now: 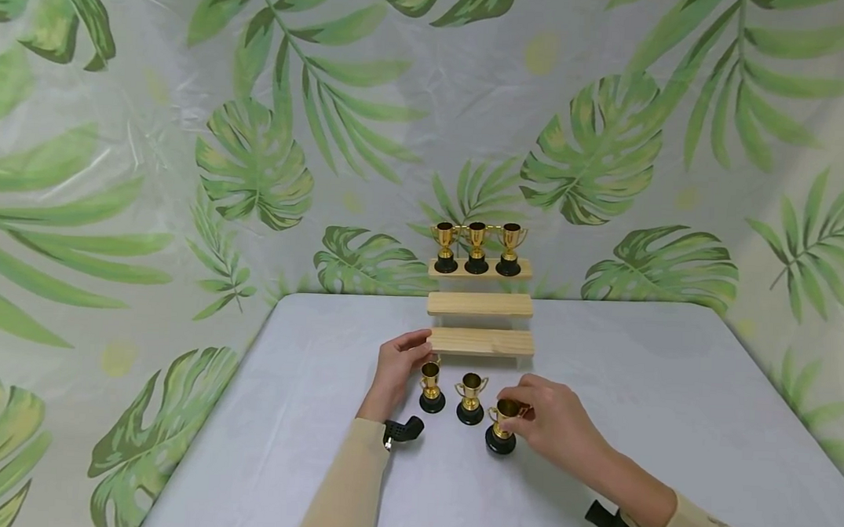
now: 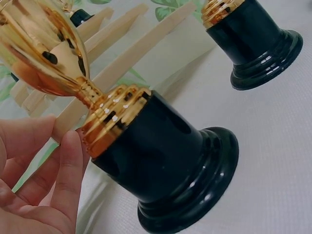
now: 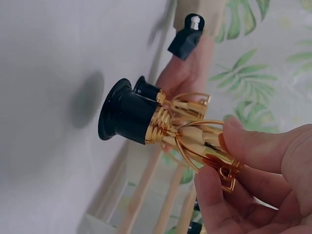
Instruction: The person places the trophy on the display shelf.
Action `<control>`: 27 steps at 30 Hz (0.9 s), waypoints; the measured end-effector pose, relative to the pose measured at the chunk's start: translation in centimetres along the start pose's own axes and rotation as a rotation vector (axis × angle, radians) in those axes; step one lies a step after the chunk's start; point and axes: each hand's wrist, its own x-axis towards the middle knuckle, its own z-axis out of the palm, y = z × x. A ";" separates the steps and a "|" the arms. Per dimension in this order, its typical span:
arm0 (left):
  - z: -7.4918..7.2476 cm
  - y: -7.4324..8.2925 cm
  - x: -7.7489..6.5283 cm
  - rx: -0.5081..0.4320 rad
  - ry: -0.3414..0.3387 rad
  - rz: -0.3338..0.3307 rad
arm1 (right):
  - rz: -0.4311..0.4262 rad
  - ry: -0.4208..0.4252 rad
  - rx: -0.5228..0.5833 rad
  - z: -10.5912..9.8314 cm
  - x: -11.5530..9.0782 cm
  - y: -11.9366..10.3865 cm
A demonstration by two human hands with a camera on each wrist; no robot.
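My right hand (image 1: 556, 427) pinches a small gold trophy cup (image 1: 501, 440) by its bowl and handles. Its black base (image 3: 129, 114) is a little off the white table, with a shadow apart from it in the right wrist view. At the left end of the lowest board of a three-step wooden display stand (image 1: 480, 342), my left hand (image 1: 394, 372) pinches the board end between thumb and finger. Close beside that hand, another trophy (image 1: 432, 401) stands upright on the table. A third trophy (image 1: 470, 413) stands between the two hands.
Three more matching trophies, one at the middle (image 1: 476, 250), stand in a row on the stand's top board (image 1: 526, 270). The middle board (image 1: 480, 304) lies below it. A leaf-patterned sheet (image 1: 399, 137) hangs behind the white table (image 1: 644, 367).
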 end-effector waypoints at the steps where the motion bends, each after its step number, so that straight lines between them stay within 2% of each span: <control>1: 0.0 0.0 0.0 0.003 0.001 -0.002 | 0.004 0.000 0.000 -0.1 0.0 0.0; 15: -0.2 -0.2 0.2 0.002 0.007 0.008 | 0.002 0.041 -0.016 -1.4 0.6 0.7; 27: -0.1 0.0 0.1 -0.008 -0.009 -0.013 | 0.000 0.075 -0.026 -2.4 1.3 1.1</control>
